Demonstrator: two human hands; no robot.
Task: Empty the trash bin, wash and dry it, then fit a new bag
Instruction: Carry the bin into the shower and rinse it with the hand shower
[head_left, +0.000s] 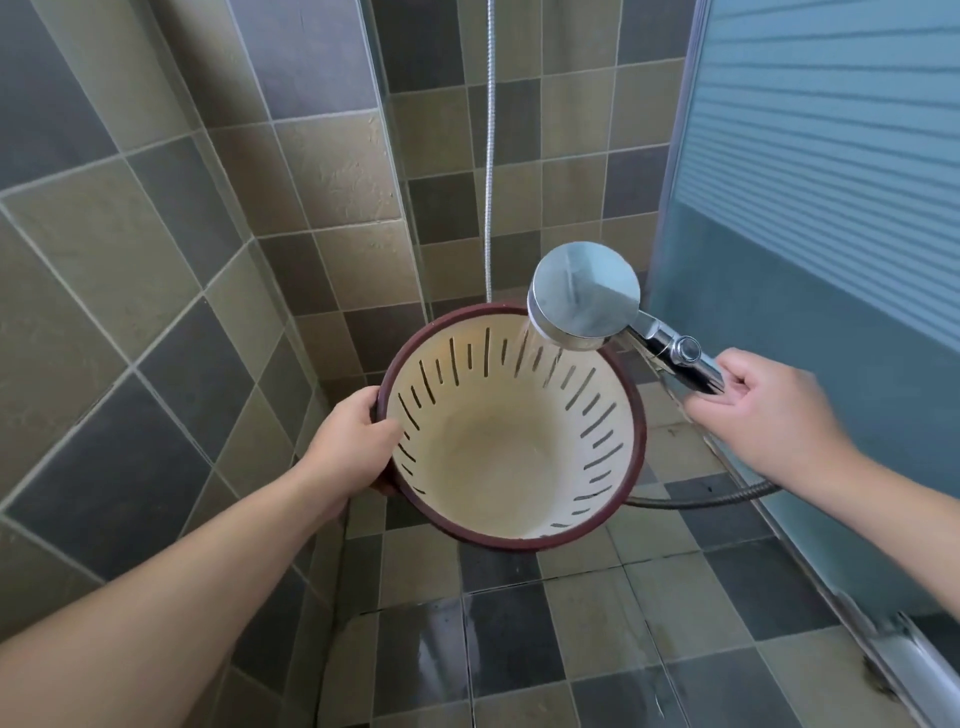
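Note:
The trash bin (498, 452) is a round cream basket with slotted walls and a dark red rim, held above the shower floor with its mouth tilted toward me. It holds no bag or rubbish. My left hand (353, 436) grips its left rim, thumb inside. My right hand (763, 410) holds the chrome handle of the shower head (584, 296), which hangs over the bin's far right rim. Thin streams of water fall from it onto the inner wall.
Tiled walls close in at left and behind. A frosted glass shower door (810, 260) stands at right, with its metal track (893, 654) along the floor. The shower hose (488, 156) hangs down the back wall and loops under the bin. The floor tiles (493, 649) are wet.

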